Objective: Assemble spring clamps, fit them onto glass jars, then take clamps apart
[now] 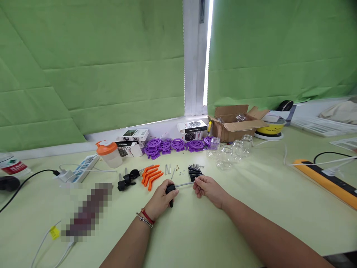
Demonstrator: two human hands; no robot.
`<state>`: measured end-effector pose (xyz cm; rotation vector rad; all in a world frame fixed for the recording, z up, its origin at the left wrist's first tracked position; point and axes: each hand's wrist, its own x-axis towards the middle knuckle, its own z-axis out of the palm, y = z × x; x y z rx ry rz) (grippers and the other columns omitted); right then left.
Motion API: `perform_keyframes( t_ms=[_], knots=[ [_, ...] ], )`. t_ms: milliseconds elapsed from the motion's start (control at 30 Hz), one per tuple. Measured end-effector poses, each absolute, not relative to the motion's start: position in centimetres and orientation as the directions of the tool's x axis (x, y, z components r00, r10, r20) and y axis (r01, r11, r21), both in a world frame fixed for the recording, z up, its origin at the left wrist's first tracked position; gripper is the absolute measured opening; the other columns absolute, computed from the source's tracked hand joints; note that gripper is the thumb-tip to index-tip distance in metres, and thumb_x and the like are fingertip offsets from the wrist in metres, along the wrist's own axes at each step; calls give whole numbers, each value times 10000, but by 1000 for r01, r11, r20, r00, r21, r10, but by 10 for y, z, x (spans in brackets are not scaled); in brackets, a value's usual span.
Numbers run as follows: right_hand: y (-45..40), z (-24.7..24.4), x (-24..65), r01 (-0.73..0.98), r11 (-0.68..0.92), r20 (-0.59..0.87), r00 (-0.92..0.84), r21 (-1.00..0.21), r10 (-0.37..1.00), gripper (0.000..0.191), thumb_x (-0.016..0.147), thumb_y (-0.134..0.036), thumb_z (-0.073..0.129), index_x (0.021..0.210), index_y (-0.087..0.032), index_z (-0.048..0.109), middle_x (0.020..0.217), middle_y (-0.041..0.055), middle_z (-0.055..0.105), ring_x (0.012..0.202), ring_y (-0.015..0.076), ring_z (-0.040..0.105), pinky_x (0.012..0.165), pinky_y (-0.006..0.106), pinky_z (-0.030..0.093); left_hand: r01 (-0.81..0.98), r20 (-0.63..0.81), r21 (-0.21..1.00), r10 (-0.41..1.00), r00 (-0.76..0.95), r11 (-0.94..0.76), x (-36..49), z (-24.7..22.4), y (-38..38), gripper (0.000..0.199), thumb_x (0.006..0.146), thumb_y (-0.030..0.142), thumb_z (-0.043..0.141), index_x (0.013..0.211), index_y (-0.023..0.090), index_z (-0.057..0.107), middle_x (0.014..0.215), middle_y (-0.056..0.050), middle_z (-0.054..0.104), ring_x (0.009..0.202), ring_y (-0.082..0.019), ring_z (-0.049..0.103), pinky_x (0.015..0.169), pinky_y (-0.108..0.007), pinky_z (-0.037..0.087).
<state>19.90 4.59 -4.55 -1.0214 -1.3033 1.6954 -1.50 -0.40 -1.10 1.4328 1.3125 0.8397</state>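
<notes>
My left hand (163, 197) is wrapped round a black plastic part (170, 189) with a thin metal rod (184, 184) sticking out to the right. At the rod's far end, my right hand (208, 189) pinches with thumb and fingertips; whether a small piece sits there too is hidden. Just behind the right hand lie several black handles (195, 172) and small springs (198, 166). Orange levers (150, 176) lie beyond the left hand, beside similar black parts with rods (128, 179). Metal pins (167, 169) and tiny brass-coloured pieces (177, 167) are scattered between them.
Purple plastic frames (177, 144), printed boxes (192, 130) and an open cardboard box (237, 126) line the back. Glass jars (224, 158) stand right of centre. An orange-lidded bottle (110, 154), power strips (326, 182) and cables surround the work area. A blurred object (89, 210) lies left.
</notes>
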Motion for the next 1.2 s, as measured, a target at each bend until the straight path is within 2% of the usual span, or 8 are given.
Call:
perform_keyframes(
  t_ms=[167, 533, 733, 1200],
  knots=[
    [44, -43, 199, -164, -208, -127, -401, -964, 907, 291, 721, -377, 653, 863, -190, 481, 707, -2, 581, 570, 116, 534, 535, 274, 434, 272, -111, 960, 977, 182, 58, -15, -13, -4, 304, 757, 426, 555, 926, 198, 448, 590, 69, 429, 510, -85, 449, 449, -186, 364],
    [43, -42, 200, -120, -169, -106, -407, -978, 907, 283, 724, -418, 632, 778, -186, 479, 729, 9, 600, 560, 110, 527, 551, 285, 433, 279, -109, 959, 978, 180, 55, -15, -11, -4, 307, 759, 429, 556, 921, 193, 445, 574, 70, 431, 504, -86, 444, 446, -187, 369],
    [46, -46, 200, -74, -178, -133, -409, -981, 903, 319, 771, -483, 569, 744, -170, 517, 656, 9, 585, 552, 112, 525, 571, 293, 437, 282, -113, 958, 976, 186, 57, -16, -12, -4, 299, 765, 424, 548, 931, 199, 444, 594, 68, 430, 516, -87, 450, 446, -186, 359],
    [46, -46, 201, -135, -228, -156, -407, -964, 900, 318, 770, -483, 565, 751, -169, 520, 725, 38, 593, 589, 123, 532, 555, 291, 441, 293, -128, 953, 976, 177, 72, -15, -11, -4, 311, 755, 429, 555, 942, 202, 454, 595, 64, 448, 531, -97, 474, 456, -194, 365]
  ],
)
